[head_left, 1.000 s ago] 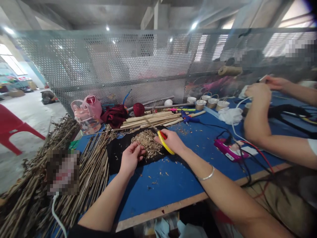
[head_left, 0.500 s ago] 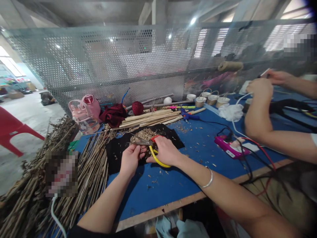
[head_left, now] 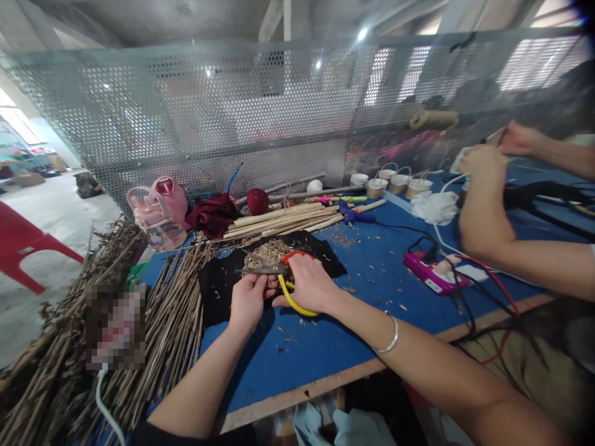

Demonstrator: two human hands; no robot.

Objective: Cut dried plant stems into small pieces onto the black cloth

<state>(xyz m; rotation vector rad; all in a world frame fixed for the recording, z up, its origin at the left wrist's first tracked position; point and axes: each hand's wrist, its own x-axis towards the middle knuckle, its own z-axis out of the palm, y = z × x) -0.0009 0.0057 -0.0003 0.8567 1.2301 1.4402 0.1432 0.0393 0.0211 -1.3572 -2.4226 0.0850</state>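
Observation:
My right hand (head_left: 312, 282) grips a pair of scissors (head_left: 264, 269) with one yellow and one red handle loop. Their blades are spread and point left. Just below the blades is my left hand (head_left: 251, 296), its thumb and fingers pinched together; whatever is between them is too small to make out. Both hands are over a heap of short cut stalk pieces (head_left: 274, 250), heaped on a black cloth (head_left: 214, 287). Loose bits are scattered around it on the blue tabletop (head_left: 297, 353).
Long dry stalks (head_left: 167, 316) lie to the left. Behind are pale sticks (head_left: 288, 218), a dark red yarn ball (head_left: 257, 201), a blue glue gun (head_left: 354, 214) and a pink bottle (head_left: 160, 214). On the right, a purple power strip (head_left: 434, 274) with cables lies near a co-worker's arm (head_left: 483, 229).
The scissors have spread wider, with the red loop lifting away from the yellow one. My left hand has shifted slightly to the right. The co-worker's hands have moved a little.

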